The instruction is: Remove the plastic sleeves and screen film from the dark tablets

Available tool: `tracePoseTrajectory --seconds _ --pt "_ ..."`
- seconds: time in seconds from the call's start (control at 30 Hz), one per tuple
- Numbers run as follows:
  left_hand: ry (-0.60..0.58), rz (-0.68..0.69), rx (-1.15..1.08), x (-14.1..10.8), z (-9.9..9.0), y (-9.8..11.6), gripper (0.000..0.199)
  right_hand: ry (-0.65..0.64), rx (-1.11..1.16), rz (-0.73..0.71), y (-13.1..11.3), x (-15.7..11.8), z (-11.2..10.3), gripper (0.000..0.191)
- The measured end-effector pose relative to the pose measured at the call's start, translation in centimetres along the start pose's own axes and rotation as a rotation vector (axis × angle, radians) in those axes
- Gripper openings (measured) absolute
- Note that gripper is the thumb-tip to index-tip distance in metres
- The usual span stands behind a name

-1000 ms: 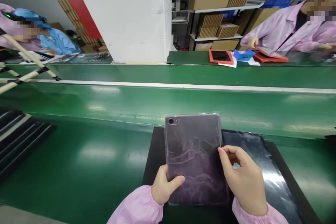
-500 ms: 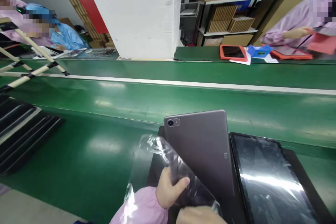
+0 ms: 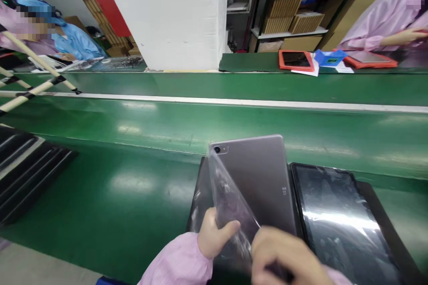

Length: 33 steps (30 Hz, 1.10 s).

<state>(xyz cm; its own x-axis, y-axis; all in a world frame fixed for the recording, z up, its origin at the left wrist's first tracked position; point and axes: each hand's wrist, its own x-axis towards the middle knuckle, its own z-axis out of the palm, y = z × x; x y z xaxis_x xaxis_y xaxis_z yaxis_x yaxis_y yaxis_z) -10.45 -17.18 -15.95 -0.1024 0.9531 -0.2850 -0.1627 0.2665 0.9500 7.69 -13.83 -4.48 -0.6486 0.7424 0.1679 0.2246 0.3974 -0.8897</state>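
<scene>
A grey tablet (image 3: 257, 178) lies back side up, its camera at the upper left corner. Clear plastic film (image 3: 230, 200) runs in a diagonal fold over the tablet's left and lower part. My left hand (image 3: 214, 234) grips the tablet's left edge, thumb on top over the film. Closed on the film's edge, my right hand (image 3: 284, 254) is at the tablet's lower right and blurred by motion; its fingertips are partly hidden. Beside the tablet on the right lies another tablet (image 3: 337, 213), its glossy dark face up. A black mat (image 3: 200, 182) shows under the grey tablet.
Stacked black items (image 3: 30, 169) stand at the left on the green bench (image 3: 127, 196). Behind runs a green belt (image 3: 167, 120) with a white rail (image 3: 187, 99). Across it lie an orange-cased tablet (image 3: 297, 60) and a blue box (image 3: 330, 58). Co-workers sit at both far sides.
My right hand has moved up and to the right, drawing the film's edge with it. The film now lies tighter across the tablet's left side. My left hand keeps its hold.
</scene>
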Motion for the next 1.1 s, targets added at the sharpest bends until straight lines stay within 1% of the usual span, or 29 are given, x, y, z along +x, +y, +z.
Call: tracePoseTrajectory --seconds 0.03,0.1,0.13,0.17,0.2,0.23,0.27,0.33,0.37,0.43,0.47,0.53,0.6,0.63,0.67,0.73,0.77,0.8,0.83,0.87,0.9,0.93,0.97,1.0,1.03,1.1 --pt "-0.017 0.014 -0.016 0.1 0.0 0.2 0.048 0.139 -0.016 0.050 0.6 0.2 -0.9 0.021" --pt "0.009 0.006 -0.074 0.2 0.1 0.6 0.049 0.537 -0.052 0.193 2.3 0.5 -2.7 0.016" --pt "0.030 -0.009 -0.113 0.1 0.1 0.8 0.050 0.697 -0.040 0.265 3.3 0.4 -3.4 0.011" --pt "0.051 -0.030 -0.154 0.0 0.1 1.1 0.052 0.788 0.010 0.324 4.1 0.3 -3.8 0.018" --pt "0.059 -0.058 -0.192 -0.1 0.1 1.3 0.054 0.796 0.088 0.384 4.9 0.2 -3.9 0.030" --pt "0.050 -0.091 -0.224 -0.2 0.1 1.5 0.057 0.740 0.191 0.447 5.4 0.0 -3.7 0.040" --pt "0.020 -0.126 -0.247 -0.3 0.0 1.7 0.060 0.650 0.301 0.504 5.6 -0.2 -3.4 0.046" --pt "-0.060 -0.179 -0.254 -0.3 0.0 2.0 0.064 0.483 0.491 0.591 5.4 -0.5 -2.5 0.048" --pt "-0.100 -0.182 -0.235 -0.2 0.0 2.2 0.063 0.438 0.558 0.611 5.0 -0.7 -2.3 0.046" --pt "-0.194 -0.133 -0.171 0.2 0.2 2.3 0.062 0.412 0.621 0.608 3.8 -1.0 -2.6 0.044" --pt "-0.246 -0.096 -0.146 0.4 0.5 2.2 0.065 0.403 0.605 0.592 3.0 -1.2 -3.2 0.043" --pt "-0.327 -0.044 -0.112 0.6 1.1 2.1 0.080 0.386 0.459 0.536 1.2 -1.5 -4.7 0.039" --pt "-0.324 -0.024 -0.081 0.5 1.8 2.0 0.094 0.391 0.202 0.458 -0.9 -1.8 -5.8 0.039" --pt "-0.307 -0.012 -0.072 0.3 2.1 2.0 0.096 0.395 0.071 0.422 -2.0 -1.8 -6.0 0.041" --pt "-0.304 0.004 -0.079 -0.1 2.2 2.2 0.093 0.393 -0.031 0.390 -2.9 -1.9 -5.7 0.044" --pt "-0.327 0.031 -0.178 -0.9 2.0 2.7 0.081 0.349 -0.107 0.335 -4.3 -2.0 -4.4 0.052" --pt "-0.320 0.027 -0.258 -1.3 1.6 3.1 0.076 0.299 -0.086 0.314 -4.7 -2.2 -3.5 0.053" --pt "-0.283 0.006 -0.332 -1.7 1.0 3.6 0.073 0.237 -0.049 0.293 -5.0 -2.4 -2.7 0.052" --pt "-0.210 -0.034 -0.379 -2.0 0.2 4.0 0.071 0.178 -0.012 0.274 -5.0 -2.7 -2.0 0.050" --pt "-0.106 -0.087 -0.384 -2.1 -0.7 4.4 0.070 0.132 0.016 0.262 -4.8 -3.2 -1.6 0.048" --pt "-0.001 -0.146 -0.340 -2.1 -1.6 4.7 0.067 0.109 0.032 0.264 -4.4 -3.8 -1.5 0.045" --pt "0.095 -0.204 -0.269 -2.0 -2.4 5.0 0.062 0.115 0.038 0.278 -3.8 -4.6 -1.7 0.044" --pt "0.171 -0.241 -0.196 -1.8 -3.2 5.1 0.057 0.150 0.039 0.304 -3.1 -5.5 -2.1 0.042" --pt "0.214 -0.263 -0.138 -1.6 -3.8 5.1 0.052 0.207 0.042 0.344 -2.3 -6.5 -2.8 0.041" --pt "0.236 -0.273 -0.099 -1.3 -4.1 5.1 0.048 0.279 0.043 0.391 -1.3 -7.7 -3.7 0.040" --pt "0.222 -0.287 -0.090 -0.8 -4.0 4.8 0.045 0.470 0.016 0.495 0.8 -10.1 -5.5 0.043"
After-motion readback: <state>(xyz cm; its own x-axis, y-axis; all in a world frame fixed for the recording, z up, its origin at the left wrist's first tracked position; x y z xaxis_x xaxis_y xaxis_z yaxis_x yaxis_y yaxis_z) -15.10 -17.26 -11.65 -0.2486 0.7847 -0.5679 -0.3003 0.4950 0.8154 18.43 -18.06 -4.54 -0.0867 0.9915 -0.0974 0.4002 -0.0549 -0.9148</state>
